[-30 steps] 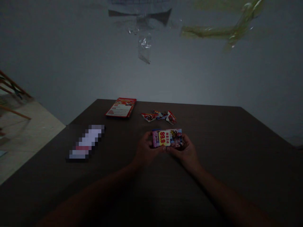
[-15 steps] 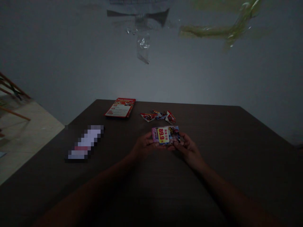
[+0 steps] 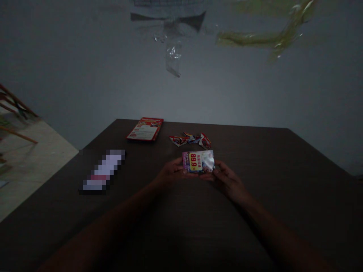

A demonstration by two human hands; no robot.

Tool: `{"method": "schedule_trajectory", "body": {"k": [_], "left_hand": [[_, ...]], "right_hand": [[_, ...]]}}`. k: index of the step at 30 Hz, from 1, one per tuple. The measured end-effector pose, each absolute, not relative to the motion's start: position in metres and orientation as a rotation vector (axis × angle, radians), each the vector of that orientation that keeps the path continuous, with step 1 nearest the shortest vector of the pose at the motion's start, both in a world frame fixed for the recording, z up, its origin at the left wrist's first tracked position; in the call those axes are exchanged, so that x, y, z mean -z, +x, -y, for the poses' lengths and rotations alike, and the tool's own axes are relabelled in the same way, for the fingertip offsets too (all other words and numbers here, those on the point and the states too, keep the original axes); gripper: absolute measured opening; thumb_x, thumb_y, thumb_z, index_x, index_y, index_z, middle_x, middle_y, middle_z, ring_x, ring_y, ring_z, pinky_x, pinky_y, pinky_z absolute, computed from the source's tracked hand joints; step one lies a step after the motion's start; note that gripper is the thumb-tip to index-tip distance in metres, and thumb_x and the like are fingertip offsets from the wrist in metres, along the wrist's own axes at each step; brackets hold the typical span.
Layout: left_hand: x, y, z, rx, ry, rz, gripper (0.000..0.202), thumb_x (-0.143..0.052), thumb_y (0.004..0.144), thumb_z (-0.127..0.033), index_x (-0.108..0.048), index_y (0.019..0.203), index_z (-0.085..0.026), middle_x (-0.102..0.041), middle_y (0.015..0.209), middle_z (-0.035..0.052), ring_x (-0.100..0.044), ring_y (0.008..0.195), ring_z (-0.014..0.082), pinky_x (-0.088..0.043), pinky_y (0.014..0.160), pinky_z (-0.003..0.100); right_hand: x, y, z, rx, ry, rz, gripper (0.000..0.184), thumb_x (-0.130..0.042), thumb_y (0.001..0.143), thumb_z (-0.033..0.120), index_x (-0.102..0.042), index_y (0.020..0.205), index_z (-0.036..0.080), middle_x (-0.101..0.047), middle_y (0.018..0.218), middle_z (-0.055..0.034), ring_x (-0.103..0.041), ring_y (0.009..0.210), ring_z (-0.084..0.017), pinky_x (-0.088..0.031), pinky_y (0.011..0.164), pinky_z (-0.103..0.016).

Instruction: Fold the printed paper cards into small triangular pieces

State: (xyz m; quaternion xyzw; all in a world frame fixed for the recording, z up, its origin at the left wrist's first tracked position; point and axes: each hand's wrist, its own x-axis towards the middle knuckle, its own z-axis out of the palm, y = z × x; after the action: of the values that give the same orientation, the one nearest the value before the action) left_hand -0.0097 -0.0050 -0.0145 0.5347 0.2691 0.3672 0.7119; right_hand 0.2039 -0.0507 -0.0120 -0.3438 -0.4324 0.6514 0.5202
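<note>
A small printed packet (image 3: 197,161), purple at its left end and with a white and yellow label reading 89.9, is held level above the table. My left hand (image 3: 172,170) grips its left end, thumb on top and fingers underneath. At the other end, my right hand (image 3: 227,178) has its thumb at the lower right corner and fingers behind. Light glares off the packet's right part and hides some of the print. Just beyond it lie crumpled red and white wrappers (image 3: 193,139).
A stack of red and white printed cards (image 3: 146,129) rests at the table's far left. A pixelated phone-like object (image 3: 106,170) lies on the left of the dark table (image 3: 272,158). Behind rises a wall (image 3: 227,94) with tape stuck on it.
The packet has tilted a little, so glare now covers its right part. My right thumb has shifted slightly right along its edge. The whole view has moved very slightly.
</note>
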Motion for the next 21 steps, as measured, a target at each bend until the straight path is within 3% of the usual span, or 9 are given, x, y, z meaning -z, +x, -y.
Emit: {"method": "schedule_trajectory", "body": {"k": [7, 21], "left_hand": [[0.0132, -0.0089, 0.0064, -0.837, 1.165, -0.597, 0.059, -0.069, 0.071, -0.026, -0.047, 0.124, -0.011, -0.064, 0.111, 0.0181, -0.064, 0.097, 0.0297, -0.048, 0.09, 0.046], [0.0139, -0.0099, 0.0067, -0.863, 1.2, -0.664, 0.06, -0.069, 0.07, -0.024, -0.046, 0.125, -0.013, -0.067, 0.106, 0.0156, -0.065, 0.093, 0.0286, -0.049, 0.088, 0.045]], "right_hand": [[0.0186, 0.2088, 0.0493, -1.503, -0.927, 1.12, 0.039, -0.063, 0.077, 0.041, -0.046, 0.108, 0.025, -0.071, 0.087, -0.0043, -0.069, 0.081, -0.021, -0.048, 0.079, -0.036], [0.0203, 0.2106, 0.0493, -1.387, -1.015, 1.264, 0.032, -0.061, 0.079, 0.044, -0.047, 0.098, 0.023, -0.072, 0.076, -0.0023, -0.067, 0.073, -0.018, -0.047, 0.075, -0.033]]}}
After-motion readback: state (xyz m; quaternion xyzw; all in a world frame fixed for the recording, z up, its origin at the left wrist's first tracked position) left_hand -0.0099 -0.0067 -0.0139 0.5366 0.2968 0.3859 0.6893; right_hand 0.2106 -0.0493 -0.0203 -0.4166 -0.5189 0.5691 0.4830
